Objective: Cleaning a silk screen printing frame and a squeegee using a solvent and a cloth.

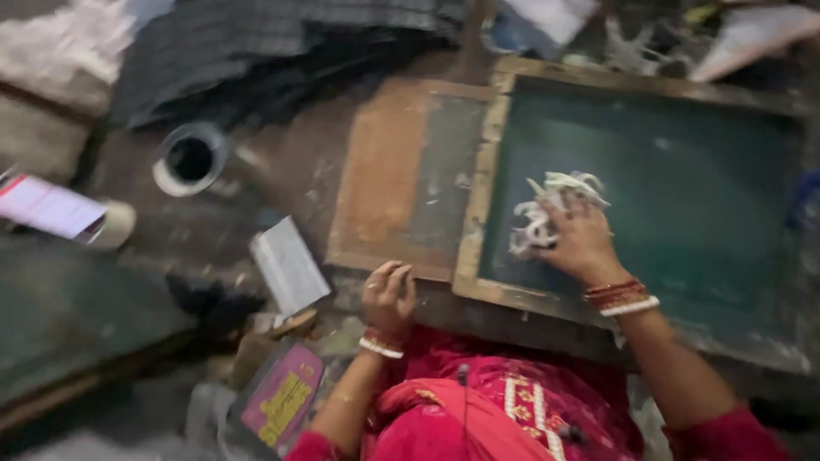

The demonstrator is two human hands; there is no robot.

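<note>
Fig.: head view, looking down at your two hands over a cluttered floor-level work area.

Your right hand (581, 239) lies on a white crumpled rag (551, 213), fingers curled over it and pressing it onto the dark green mesh of the framed screen (478, 205). The rag sticks out beyond your fingertips, toward the screen's far side and its left frame rail; most of it sits just ahead of the knuckles, w/ part hidden under the palm. Position on the screen: left-centre of the mesh, nearer the left rail than the right edge.

Your left hand (389, 294) rests at the near edge of the brown board (384, 179), which lies just left of the screen and partly under it. Fingers bent inward, loosely closed; whether they pinch anything cannot be told (blur).

Red and white bangles (622, 297) on the right wrist; similar ones on the left.

Surroundings: a white ring-shaped container (190, 160) w/ a dark opening, well left of the board; a white ridged card (289, 266) near the board's near-left corner; a pink and yellow packet (282, 401) beside your left forearm; dark cloth (256, 43) along the far edge.
</note>
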